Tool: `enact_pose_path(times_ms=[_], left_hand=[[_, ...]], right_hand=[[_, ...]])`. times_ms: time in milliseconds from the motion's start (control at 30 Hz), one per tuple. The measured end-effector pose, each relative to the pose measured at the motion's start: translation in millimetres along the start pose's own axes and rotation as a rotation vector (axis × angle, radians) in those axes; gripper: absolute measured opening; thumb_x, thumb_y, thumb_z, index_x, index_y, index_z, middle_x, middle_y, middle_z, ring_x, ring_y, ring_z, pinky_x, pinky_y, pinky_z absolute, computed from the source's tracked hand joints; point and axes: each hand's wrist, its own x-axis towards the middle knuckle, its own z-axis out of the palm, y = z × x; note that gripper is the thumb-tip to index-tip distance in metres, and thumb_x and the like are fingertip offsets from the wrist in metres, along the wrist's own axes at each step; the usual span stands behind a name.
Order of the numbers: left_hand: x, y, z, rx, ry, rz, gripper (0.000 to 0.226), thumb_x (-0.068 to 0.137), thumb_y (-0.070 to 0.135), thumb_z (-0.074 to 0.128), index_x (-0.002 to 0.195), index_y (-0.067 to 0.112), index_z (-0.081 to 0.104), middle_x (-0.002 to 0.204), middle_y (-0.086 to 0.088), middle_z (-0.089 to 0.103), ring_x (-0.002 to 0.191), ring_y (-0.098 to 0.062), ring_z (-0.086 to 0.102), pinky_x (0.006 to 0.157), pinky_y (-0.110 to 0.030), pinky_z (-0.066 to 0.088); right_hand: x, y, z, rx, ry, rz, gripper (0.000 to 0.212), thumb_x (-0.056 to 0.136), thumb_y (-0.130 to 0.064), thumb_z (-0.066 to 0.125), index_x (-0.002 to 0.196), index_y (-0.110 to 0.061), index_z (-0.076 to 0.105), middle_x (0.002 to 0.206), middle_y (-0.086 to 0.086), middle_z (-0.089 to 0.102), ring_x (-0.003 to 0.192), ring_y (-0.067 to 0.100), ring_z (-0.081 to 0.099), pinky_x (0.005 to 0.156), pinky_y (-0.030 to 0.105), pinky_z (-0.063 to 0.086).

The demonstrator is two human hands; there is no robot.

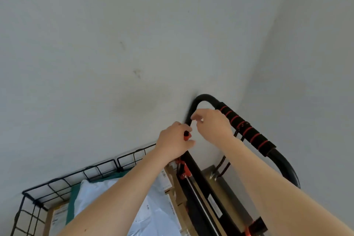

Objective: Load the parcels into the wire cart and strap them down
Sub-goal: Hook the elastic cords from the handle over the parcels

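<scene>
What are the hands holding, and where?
The left hand grips a small red piece at the black handle tube; what the right hand pinches cannot be told.

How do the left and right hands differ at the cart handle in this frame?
The left hand curls round a small red piece; the right hand brings thumb and fingertips together, and whether it pinches anything is unclear. The left hand sits lower; the right hand is higher, nearer the bend of the cart handle. Both work at the same black upright tube of that handle.
</scene>
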Motion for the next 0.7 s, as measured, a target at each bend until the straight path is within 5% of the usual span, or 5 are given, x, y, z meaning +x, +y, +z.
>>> enact_pose_path(times_ms=[233,333,433,533,700], left_hand=[[17.2,64.6,24.7,-0.253,-0.103,0.023,0.056,0.088,0.034,0.061,0.140,0.024,0.040,0.143,0.004,0.043,0.120,-0.014,0.051,0.101,-0.031,0.042],[21.8,82.9,46.7,-0.308,-0.166,0.004,0.068,0.087,0.031,0.062,0.146,0.023,0.029,0.150,0.002,0.035,0.131,-0.017,0.041,0.108,-0.032,0.035],[23.6,93.9,62.3,-0.456,-0.302,-0.050,0.074,0.088,0.023,0.063,0.148,0.021,0.019,0.151,-0.001,0.031,0.136,-0.018,0.034,0.102,-0.029,0.035],[26.7,97.6,70.4,-0.524,-0.347,-0.091,0.063,0.088,0.019,0.061,0.143,0.018,0.030,0.138,-0.005,0.046,0.123,-0.018,0.047,0.093,-0.028,0.042],[30.7,94.1,70.4,-0.398,-0.261,-0.044,0.016,0.093,0.024,0.050,0.097,0.009,0.057,0.088,-0.006,0.055,0.082,-0.015,0.053,0.075,-0.028,0.045]], right_hand=[[-6.5,60.1,-57.3,0.052,0.264,0.323,0.033,0.089,-0.011,0.042,0.111,-0.024,0.063,0.109,-0.001,0.067,0.094,0.023,0.061,0.070,0.027,0.042],[-12.4,93.2,-56.9,0.049,0.170,0.449,0.031,0.093,-0.016,0.040,0.113,-0.021,0.062,0.110,0.003,0.066,0.097,0.025,0.060,0.071,0.028,0.042],[-14.8,114.9,-48.8,0.317,-0.024,0.519,0.034,0.096,-0.026,0.038,0.108,-0.006,0.062,0.104,0.016,0.068,0.092,0.029,0.064,0.080,0.036,0.049],[-15.0,118.9,-50.3,0.714,-0.194,0.587,0.033,0.097,-0.030,0.038,0.106,-0.007,0.060,0.091,0.016,0.070,0.075,0.029,0.071,0.085,0.042,0.053],[-15.0,120.5,-59.0,0.815,-0.272,0.644,0.033,0.098,-0.039,0.039,0.094,-0.016,0.061,0.088,0.014,0.070,0.078,0.027,0.067,0.077,0.036,0.053]])
